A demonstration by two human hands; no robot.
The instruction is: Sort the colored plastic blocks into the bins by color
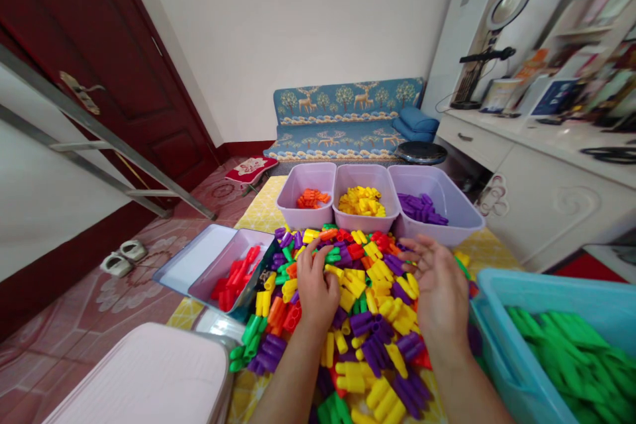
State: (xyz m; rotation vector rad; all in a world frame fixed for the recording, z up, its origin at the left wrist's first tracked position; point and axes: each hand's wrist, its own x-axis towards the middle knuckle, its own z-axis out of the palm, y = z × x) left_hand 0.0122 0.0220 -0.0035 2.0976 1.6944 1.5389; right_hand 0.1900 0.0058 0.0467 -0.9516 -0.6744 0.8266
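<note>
A heap of small plastic tube pieces [368, 318] in yellow, purple, green, red and orange covers the table in front of me. My left hand [315, 288] rests on the heap with its fingers curled down onto the pieces near a green one; what they grip is hidden. My right hand [437, 288] hovers just above the heap's right side, fingers spread and loosely bent, palm turned left, holding nothing.
Three lilac bins stand behind the heap: orange pieces [311, 199], yellow pieces [362, 202], purple pieces [422, 209]. A bin with red pieces [233, 275] sits left, a blue bin of green pieces [561, 344] right. A pale lid [149, 377] lies at lower left.
</note>
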